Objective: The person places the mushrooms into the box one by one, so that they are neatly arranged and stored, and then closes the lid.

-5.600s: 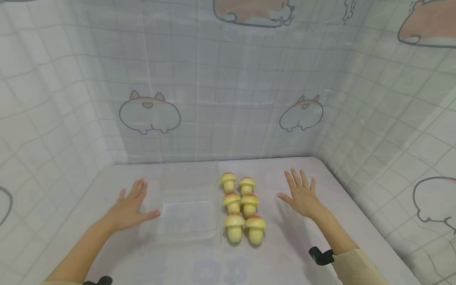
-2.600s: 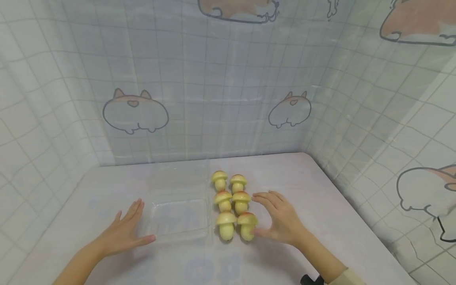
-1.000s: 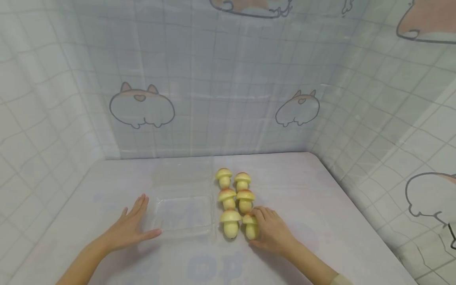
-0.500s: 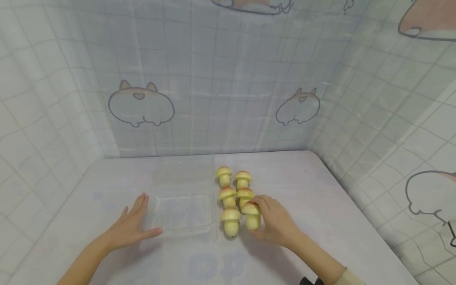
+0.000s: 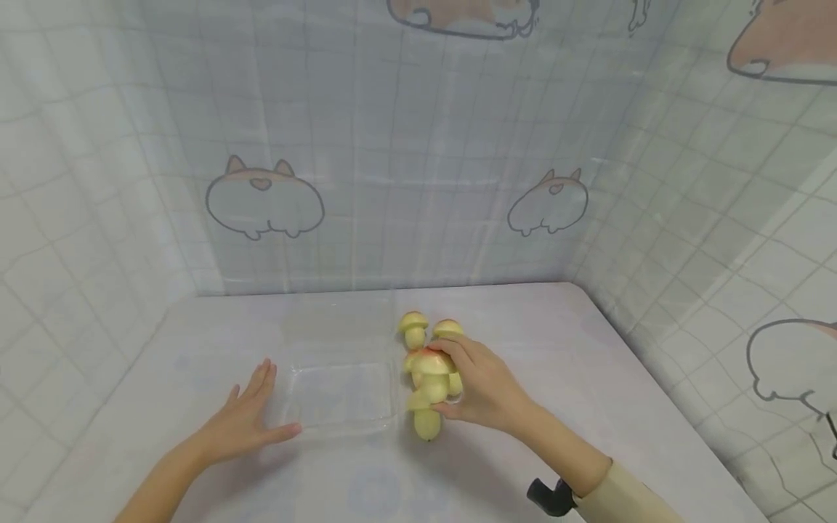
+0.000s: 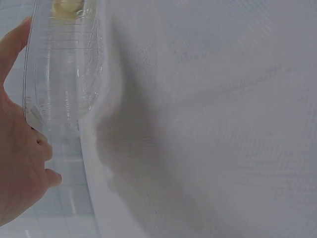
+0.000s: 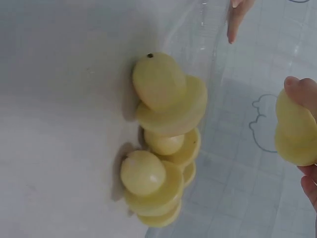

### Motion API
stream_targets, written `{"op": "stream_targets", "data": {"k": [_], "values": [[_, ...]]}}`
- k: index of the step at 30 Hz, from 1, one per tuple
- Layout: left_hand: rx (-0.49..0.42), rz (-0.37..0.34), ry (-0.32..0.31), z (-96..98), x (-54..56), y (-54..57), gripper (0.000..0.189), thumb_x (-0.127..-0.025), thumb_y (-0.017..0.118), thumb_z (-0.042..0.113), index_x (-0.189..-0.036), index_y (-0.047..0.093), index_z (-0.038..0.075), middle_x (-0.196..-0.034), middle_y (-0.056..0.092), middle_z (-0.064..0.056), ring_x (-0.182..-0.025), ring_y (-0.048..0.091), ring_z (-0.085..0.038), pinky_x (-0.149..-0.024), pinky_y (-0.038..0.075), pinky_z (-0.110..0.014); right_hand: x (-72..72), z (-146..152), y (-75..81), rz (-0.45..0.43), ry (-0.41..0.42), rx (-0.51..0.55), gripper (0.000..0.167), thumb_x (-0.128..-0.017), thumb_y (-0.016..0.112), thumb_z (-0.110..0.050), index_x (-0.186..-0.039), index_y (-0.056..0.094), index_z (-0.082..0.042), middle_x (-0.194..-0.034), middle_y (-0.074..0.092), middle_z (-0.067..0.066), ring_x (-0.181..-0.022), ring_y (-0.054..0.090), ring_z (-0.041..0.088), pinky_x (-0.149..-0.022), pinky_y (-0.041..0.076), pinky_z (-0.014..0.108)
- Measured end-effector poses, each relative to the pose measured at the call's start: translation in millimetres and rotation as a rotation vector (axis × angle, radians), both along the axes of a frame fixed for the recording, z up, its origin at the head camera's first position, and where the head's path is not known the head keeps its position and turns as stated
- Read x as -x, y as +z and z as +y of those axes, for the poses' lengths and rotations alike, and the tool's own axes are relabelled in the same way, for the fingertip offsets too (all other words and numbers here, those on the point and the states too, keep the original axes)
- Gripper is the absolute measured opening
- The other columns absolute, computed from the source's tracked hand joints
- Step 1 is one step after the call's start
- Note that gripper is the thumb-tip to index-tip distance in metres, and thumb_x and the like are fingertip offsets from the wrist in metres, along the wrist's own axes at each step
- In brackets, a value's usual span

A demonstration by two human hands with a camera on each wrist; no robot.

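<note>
Head view shows me the right hand [image 5: 484,385] pinching a yellow mushroom [image 5: 434,378] clear of the desk [image 5: 575,428], close to the other mushrooms [image 5: 427,425]. Thumb spread, the left hand [image 5: 238,425] sits just beside the clear container [image 5: 343,396]; whether they touch, I cannot tell.

A tabletop nook enclosed by printed sheeting; whether it sits in a home, lab or studio cannot be told.
Beyond both the left hand [image 5: 242,418] and the right hand [image 5: 484,381] hangs a shiny, creased back sheet [image 5: 392,160], printed with a grey tile-like grid and cartoon dogs, one dog drawing [image 5: 264,203] seen from behind. A gridded left sheet [image 5: 85,189] rises on the left hand's outer side, and a right sheet [image 5: 706,232] on the right hand's. Beneath the hands lies a pale, faintly patterned surface [image 5: 556,341], its far corner rounded beyond the right hand.
</note>
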State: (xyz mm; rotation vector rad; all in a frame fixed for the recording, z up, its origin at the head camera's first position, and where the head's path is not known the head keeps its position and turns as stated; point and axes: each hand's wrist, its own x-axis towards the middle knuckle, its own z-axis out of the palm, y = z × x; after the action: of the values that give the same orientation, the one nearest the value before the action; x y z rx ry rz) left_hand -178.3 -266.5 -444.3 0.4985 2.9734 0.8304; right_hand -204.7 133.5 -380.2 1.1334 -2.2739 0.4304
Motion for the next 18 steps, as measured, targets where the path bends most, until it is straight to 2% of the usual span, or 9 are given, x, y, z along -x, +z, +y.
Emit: {"op": "stream_targets", "data": {"k": [9,14,18], "values": [[0.014,0.011,0.002,0.1,-1.6,0.4,0.114,-0.079,0.071,0.054,-0.146,0.011,-0.017,-0.153,0.006,-0.035,-0.141,0.008,-0.048,-0.105,0.007,-0.072,7.9,-22.8,12.1,0.052,0.097,-0.001,0.087,-0.058,0.089,-0.04,-0.129,0.05,-0.007,-0.124,0.056,0.003,-0.113,0.056,0.02,-0.098,0.046,0.031],[0.021,0.011,0.007,0.2,-2.2,1.1,0.115,-0.079,0.071,0.054,-0.146,0.01,-0.016,-0.153,0.006,-0.035,-0.141,0.008,-0.048,-0.105,0.007,-0.072,13.4,-34.2,14.1,0.041,0.114,-0.008,0.084,-0.06,0.087,-0.04,-0.129,0.05,-0.01,-0.124,0.056,0.0,-0.112,0.056,0.018,-0.1,0.044,0.03],[0.034,0.019,0.009,2.4,-2.8,4.0,0.115,-0.078,0.072,0.055,-0.146,0.012,-0.017,-0.153,0.007,-0.035,-0.141,0.01,-0.049,-0.105,0.008,-0.072,17.0,-42.6,15.3,0.068,0.137,-0.019,0.084,-0.061,0.087,-0.042,-0.129,0.05,-0.01,-0.124,0.055,0.001,-0.112,0.056,0.017,-0.099,0.044,0.028]]}}
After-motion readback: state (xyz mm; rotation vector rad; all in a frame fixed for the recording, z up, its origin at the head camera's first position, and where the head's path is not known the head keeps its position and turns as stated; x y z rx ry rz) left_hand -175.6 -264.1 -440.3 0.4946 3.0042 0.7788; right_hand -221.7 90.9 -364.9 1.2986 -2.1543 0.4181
